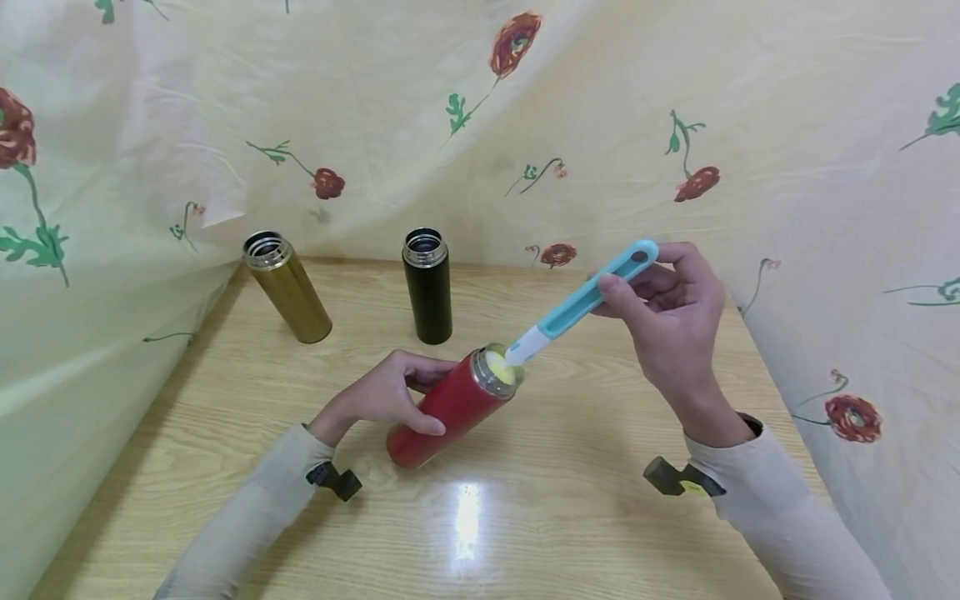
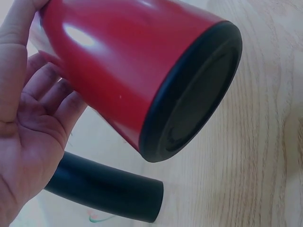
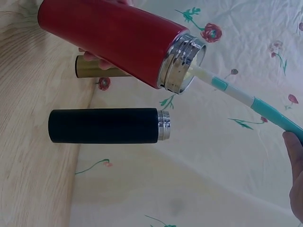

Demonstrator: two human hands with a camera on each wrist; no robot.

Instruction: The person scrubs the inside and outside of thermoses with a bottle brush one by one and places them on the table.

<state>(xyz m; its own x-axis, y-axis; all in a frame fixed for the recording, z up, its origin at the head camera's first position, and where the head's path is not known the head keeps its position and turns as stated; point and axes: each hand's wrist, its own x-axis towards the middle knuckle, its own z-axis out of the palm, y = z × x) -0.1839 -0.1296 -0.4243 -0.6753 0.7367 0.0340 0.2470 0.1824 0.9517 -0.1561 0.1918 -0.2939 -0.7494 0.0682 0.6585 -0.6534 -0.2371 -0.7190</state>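
My left hand (image 1: 390, 389) grips a red thermos bottle (image 1: 453, 408) round its body and holds it tilted, its uncapped steel mouth (image 3: 182, 64) toward the right. The black base (image 2: 199, 94) of this bottle faces the left wrist camera. In my right hand (image 1: 675, 317) is a bottle brush with a turquoise and white handle (image 1: 577, 304), pinched near its upper end between thumb and fingers. The pale yellow brush head (image 1: 501, 367) sits inside the bottle's mouth; how far in it reaches is hidden.
A black thermos (image 1: 430, 292) stands uncapped on the wooden table (image 1: 360, 517) behind the red one. To its left is a gold thermos (image 1: 291, 292), also without a lid. Flower-printed cloth (image 1: 390, 108) hangs behind and at both sides of the table.
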